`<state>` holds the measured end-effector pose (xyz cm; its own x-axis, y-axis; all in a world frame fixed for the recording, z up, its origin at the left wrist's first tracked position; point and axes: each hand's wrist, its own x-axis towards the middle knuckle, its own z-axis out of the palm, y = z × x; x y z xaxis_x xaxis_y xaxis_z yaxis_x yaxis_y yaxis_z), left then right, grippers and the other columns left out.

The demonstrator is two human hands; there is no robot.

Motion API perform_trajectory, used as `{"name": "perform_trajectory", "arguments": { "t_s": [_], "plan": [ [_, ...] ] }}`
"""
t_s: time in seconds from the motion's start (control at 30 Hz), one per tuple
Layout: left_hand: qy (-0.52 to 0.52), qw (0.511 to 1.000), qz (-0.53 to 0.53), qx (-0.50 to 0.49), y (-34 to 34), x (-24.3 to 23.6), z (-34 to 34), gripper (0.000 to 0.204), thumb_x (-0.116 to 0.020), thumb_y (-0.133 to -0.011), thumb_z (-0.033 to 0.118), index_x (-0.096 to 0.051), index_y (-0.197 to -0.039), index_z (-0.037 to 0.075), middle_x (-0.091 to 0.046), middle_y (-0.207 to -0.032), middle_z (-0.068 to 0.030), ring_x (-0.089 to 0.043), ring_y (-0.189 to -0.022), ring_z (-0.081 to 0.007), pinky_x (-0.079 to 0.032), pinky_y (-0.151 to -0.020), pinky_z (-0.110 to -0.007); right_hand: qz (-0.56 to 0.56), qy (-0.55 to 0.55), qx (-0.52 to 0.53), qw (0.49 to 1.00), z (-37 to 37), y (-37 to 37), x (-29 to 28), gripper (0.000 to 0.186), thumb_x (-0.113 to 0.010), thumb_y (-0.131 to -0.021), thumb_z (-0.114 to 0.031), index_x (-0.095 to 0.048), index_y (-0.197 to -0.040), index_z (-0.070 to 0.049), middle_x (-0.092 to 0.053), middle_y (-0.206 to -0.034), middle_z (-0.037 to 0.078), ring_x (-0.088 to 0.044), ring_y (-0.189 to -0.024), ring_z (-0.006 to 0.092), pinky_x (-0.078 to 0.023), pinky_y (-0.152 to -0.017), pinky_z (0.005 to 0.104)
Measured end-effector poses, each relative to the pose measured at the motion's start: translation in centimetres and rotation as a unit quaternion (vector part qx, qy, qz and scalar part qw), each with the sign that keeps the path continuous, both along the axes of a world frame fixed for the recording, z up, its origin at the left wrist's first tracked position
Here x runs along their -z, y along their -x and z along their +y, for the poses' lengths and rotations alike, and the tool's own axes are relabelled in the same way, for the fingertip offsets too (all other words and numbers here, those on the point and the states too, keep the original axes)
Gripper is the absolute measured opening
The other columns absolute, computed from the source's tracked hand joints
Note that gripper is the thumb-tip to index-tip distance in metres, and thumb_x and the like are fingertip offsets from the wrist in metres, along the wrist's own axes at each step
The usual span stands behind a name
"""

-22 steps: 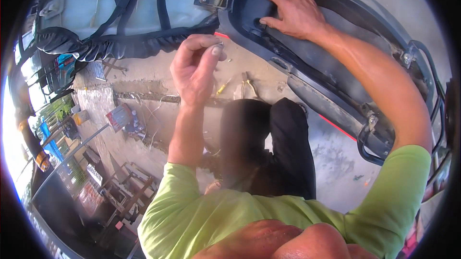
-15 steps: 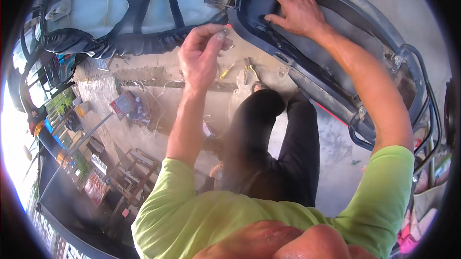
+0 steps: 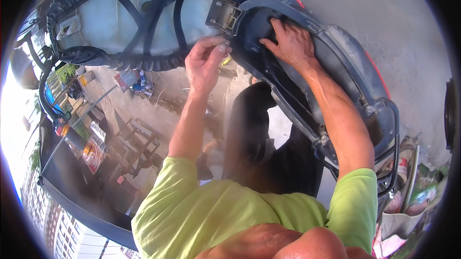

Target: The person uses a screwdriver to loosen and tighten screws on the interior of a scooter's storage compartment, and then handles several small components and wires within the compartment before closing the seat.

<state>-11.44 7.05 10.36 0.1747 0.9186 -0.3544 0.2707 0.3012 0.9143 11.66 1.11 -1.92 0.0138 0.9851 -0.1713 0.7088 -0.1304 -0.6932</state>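
Observation:
My left hand is raised just below a metal hinge, pinching a small metal piece between thumb and fingertips. My right hand reaches into the dark under-seat storage tub of a scooter, its fingers apart and touching the inner surface at the front end, with nothing visible in them. Joined by the hinge, the flipped-up seat lies to the upper left, showing its pale underside, black straps and gathered black cover.
A black grab rail curves round the tub's rear. Below the seat lie a yellow-handled tool, loose clutter and a wooden frame on the concrete ground. A bag of assorted items is at the lower right.
The view has shifted, so the tub and seat appear lower and more of the seat shows. Both hands keep their grip and pose, the right still inside the tub.

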Motion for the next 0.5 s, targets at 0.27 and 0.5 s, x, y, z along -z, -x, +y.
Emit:
{"name": "perform_trajectory", "arguments": {
  "t_s": [0.27, 0.5],
  "plan": [
    [0.05, 0.987, 0.155, 0.008, -1.8, 0.0, -2.8, 0.015, -0.072, -0.101, 0.0, -0.075, -0.113, -0.007, -0.074, -0.105, -0.0079, -0.072, -0.085, -0.0135, -0.058, -0.081, -0.027, 0.041, 0.013, 0.026, 0.999, 0.0, -0.1, 0.3, 0.059, -0.086, -0.089, -0.037, -0.065, -0.136, -0.008, -0.076, -0.109, 0.011, -0.073, -0.105, 0.0335, -0.059, -0.092, 0.0472],
    [0.117, 0.982, 0.144, 0.026, -1.8, 0.3, -2.7, 0.016, -0.072, -0.102, 0.001, -0.075, -0.115, -0.007, -0.074, -0.106, -0.011, -0.071, -0.084, -0.0143, -0.057, -0.078, -0.027, 0.168, -0.027, 0.118, 0.978, 0.0, 0.1, -0.7, 0.039, -0.086, -0.089, -0.02, -0.071, -0.123, -0.008, -0.07, -0.087, 0.004, -0.071, -0.087, 0.0301, -0.058, -0.079, 0.0452]
  ]
}}
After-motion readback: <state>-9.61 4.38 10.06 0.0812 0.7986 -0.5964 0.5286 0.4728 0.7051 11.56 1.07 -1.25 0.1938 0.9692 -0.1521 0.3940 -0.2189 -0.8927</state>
